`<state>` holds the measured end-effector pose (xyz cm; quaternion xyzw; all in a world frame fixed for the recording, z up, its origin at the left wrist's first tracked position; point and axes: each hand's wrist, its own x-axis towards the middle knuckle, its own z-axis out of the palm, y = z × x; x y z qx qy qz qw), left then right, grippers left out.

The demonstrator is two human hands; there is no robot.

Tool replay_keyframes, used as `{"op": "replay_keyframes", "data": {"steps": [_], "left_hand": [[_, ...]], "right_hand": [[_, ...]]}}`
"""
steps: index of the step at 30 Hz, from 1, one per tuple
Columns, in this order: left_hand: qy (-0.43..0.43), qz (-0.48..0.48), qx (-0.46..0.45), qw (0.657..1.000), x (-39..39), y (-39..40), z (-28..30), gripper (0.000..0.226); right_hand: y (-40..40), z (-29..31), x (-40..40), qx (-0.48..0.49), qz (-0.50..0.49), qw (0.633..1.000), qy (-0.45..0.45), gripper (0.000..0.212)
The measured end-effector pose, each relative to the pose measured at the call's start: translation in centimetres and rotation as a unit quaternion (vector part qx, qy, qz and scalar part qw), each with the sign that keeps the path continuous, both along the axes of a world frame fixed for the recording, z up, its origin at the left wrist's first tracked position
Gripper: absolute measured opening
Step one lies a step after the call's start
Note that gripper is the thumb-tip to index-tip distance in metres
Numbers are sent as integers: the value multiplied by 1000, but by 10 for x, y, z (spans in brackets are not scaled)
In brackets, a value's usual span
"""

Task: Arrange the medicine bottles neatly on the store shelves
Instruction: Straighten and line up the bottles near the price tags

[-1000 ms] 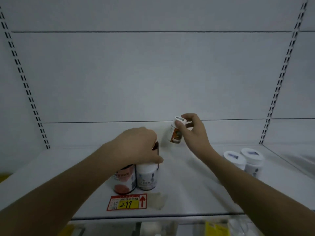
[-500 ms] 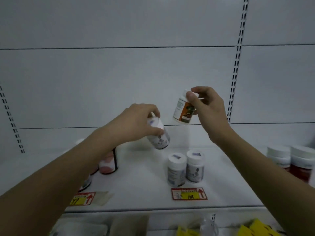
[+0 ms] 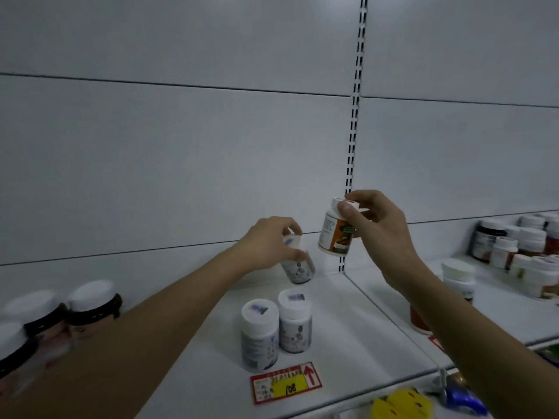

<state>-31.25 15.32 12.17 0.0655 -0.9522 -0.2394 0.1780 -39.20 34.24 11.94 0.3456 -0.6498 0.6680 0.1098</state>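
Note:
My left hand (image 3: 269, 244) grips a grey-labelled white bottle (image 3: 298, 269) by its cap, tilted just above the back of the white shelf (image 3: 341, 334). Behind and to its right, my right hand (image 3: 378, 225) pinches the cap of a white bottle with an orange and green label (image 3: 334, 235), held in the air. Two matching grey-labelled bottles (image 3: 276, 329) stand upright side by side near the shelf's front, behind a red and yellow price tag (image 3: 286, 385).
Dark bottles with white caps (image 3: 90, 306) stand at the far left under my left arm. On the right shelf section, more bottles (image 3: 526, 252) crowd the back and a stacked pair (image 3: 458, 281) stands behind my right forearm. A slotted upright (image 3: 352, 140) divides the back panel.
The view has swung right, bringing the right shelf section into sight. My left hand lifted the grey-labelled bottle from beside the dark bottles and carried it right; my right hand kept its bottle raised.

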Motion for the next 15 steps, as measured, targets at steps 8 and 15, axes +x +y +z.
{"op": "replay_keyframes", "data": {"steps": [8,15], "left_hand": [[-130,-141,-59,980,-43,29,-30,47],[-179,-233,-103,950,-49,32,-26,49]], "right_hand": [[3,0,-13,-10,-34,999,-23,16],[9,-19,-17,9,-87,995,-38,20]]}}
